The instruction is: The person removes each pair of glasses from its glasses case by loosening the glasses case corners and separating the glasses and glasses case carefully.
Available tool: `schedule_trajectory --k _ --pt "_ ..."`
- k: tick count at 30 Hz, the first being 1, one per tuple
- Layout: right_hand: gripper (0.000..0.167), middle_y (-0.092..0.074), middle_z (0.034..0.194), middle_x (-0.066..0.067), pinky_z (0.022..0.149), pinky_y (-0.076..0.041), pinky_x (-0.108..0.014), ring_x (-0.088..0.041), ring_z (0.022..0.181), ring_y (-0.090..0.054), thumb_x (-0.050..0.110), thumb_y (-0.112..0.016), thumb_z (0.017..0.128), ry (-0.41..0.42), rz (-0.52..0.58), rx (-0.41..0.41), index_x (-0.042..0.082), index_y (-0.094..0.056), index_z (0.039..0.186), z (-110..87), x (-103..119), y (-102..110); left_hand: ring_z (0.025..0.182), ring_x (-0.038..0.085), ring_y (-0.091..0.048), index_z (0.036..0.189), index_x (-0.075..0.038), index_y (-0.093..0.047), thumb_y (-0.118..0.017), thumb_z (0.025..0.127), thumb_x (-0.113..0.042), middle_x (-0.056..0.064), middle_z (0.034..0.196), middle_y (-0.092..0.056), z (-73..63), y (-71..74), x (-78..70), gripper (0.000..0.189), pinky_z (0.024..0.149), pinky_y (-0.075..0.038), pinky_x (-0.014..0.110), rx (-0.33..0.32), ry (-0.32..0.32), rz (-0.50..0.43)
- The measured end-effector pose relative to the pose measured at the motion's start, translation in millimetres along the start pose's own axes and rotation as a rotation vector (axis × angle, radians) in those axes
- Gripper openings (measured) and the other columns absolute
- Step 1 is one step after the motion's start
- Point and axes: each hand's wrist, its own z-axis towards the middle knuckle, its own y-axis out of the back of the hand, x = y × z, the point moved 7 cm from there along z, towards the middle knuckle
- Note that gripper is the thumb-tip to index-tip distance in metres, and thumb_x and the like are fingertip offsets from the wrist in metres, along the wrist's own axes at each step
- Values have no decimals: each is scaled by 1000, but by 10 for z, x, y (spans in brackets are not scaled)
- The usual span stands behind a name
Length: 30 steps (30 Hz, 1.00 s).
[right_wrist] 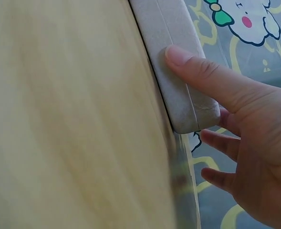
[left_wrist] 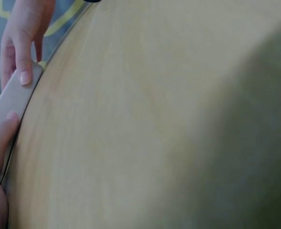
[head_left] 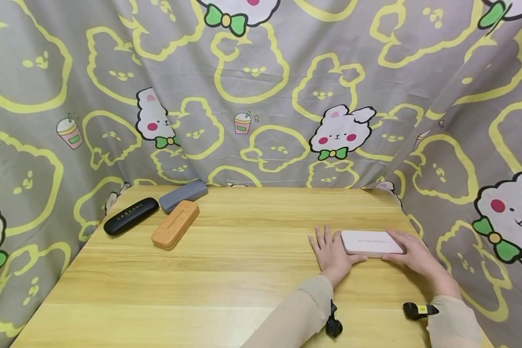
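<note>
A white glasses case (head_left: 371, 242) with faint lettering on its lid lies closed on the right part of the wooden table. My right hand (head_left: 413, 253) grips its right end, the thumb (right_wrist: 192, 62) along the near side and the index finger round the far side. At the left end, my left hand (head_left: 334, 253) rests against the case with fingers straight and spread over the tabletop. Its thumb (left_wrist: 4, 131) touches the near side. The left wrist view has the pale case (left_wrist: 14, 100) between both hands; its seam runs along the side in the right wrist view.
At the table's back left lie a black glasses case (head_left: 131, 216), a grey-blue case (head_left: 184, 194) and an orange-brown case (head_left: 175, 225), close together. A patterned curtain (head_left: 261, 111) surrounds the wooden table (head_left: 226, 270) at the back and both sides.
</note>
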Motion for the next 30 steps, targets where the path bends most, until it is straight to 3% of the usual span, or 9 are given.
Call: schedule_trajectory --k 3,4,6,9,11,19,30 --pt "82 -54 131 -33 107 -30 -26 -50 119 -47 27 -84 73 14 2 -18 -5 -48 139 -6 -16 -1 152 27 -18 132 -33 -54 -66 51 -86 0 158 -34 1 -10 2 98 122 -14 53 -10 2 3" --pt "81 -54 131 -33 105 -29 -25 -50 119 -47 28 -84 73 11 5 -17 -5 -49 139 -3 -21 -5 152 27 -18 132 -34 -54 -66 51 -86 -1 158 -34 2 -11 8 98 122 -14 53 -12 4 8" --pt "81 -54 132 -33 107 -31 -29 -50 120 -47 29 -84 74 3 16 -7 -4 -49 138 10 -33 -23 152 27 -19 133 -34 -53 -66 50 -86 -1 158 -35 3 -6 18 98 122 -14 53 -19 6 16" --pt "82 -52 134 -34 102 -34 -56 -52 122 -44 31 -84 74 -22 32 19 -4 -49 139 27 -55 -36 151 28 -20 133 -34 -54 -66 51 -85 0 158 -35 -2 4 25 98 122 -15 54 -23 4 14" --pt "83 -51 134 -34 98 -33 -64 -52 122 -43 32 -84 74 -44 37 35 -4 -48 139 30 -70 -33 151 28 -20 133 -34 -54 -67 51 -84 0 158 -35 -5 6 19 97 122 -15 54 -23 0 7" --pt "85 -49 136 -35 99 -33 -65 -53 125 -42 36 -83 73 -110 44 81 -3 -48 139 34 -86 7 152 27 -19 132 -34 -55 -68 51 -84 -1 157 -36 -7 13 -9 96 122 -15 53 -19 3 -11" --pt "84 -49 137 -35 99 -33 -62 -52 126 -44 38 -83 73 -107 52 149 -4 -49 139 97 -25 61 152 26 -19 131 -34 -55 -67 50 -86 -2 157 -36 -3 -5 -1 97 122 -15 53 -17 8 -12"
